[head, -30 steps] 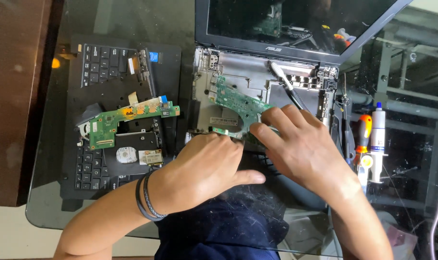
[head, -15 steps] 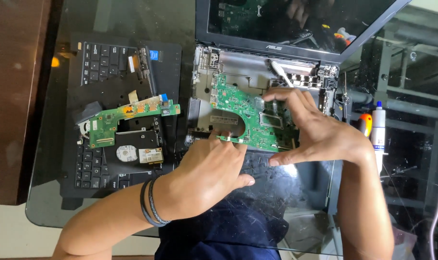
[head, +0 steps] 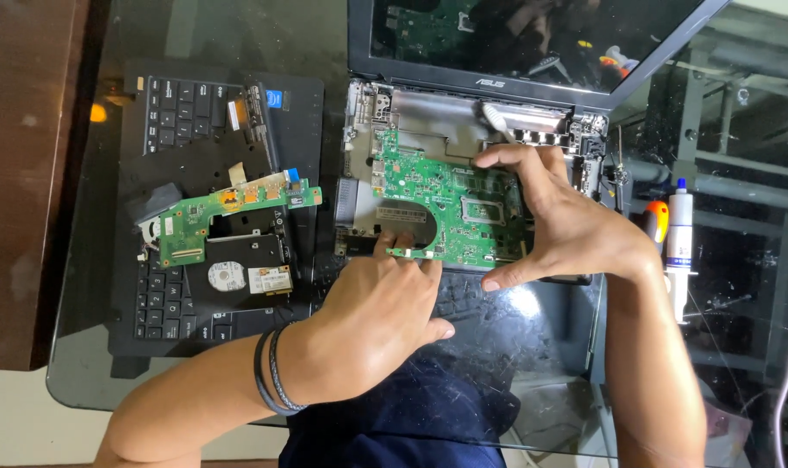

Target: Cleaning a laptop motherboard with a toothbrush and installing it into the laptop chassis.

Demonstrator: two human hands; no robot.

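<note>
The motherboard (head: pixel 450 204) is held in the open laptop base (head: pixel 463 121), between the left hand (head: pixel 381 316) at its near edge and the right hand (head: pixel 567 230) at its right edge. Behind the right fingers (head: pixel 515 160) the screen (head: pixel 533 39) is raised. Well left of the left fingers (head: pixel 394 243), a small board (head: pixel 229 208) and a drive (head: pixel 238 273) are laid on the detached keyboard (head: pixel 169 113). Right of the right hand, a tube (head: pixel 680 243) is placed.

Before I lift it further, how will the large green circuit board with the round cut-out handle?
The large green circuit board is probably stiff and light: both hands hold it by its edges without visible sag. Likely fragile, given the bare components. Flat, so unlikely to roll.
</note>
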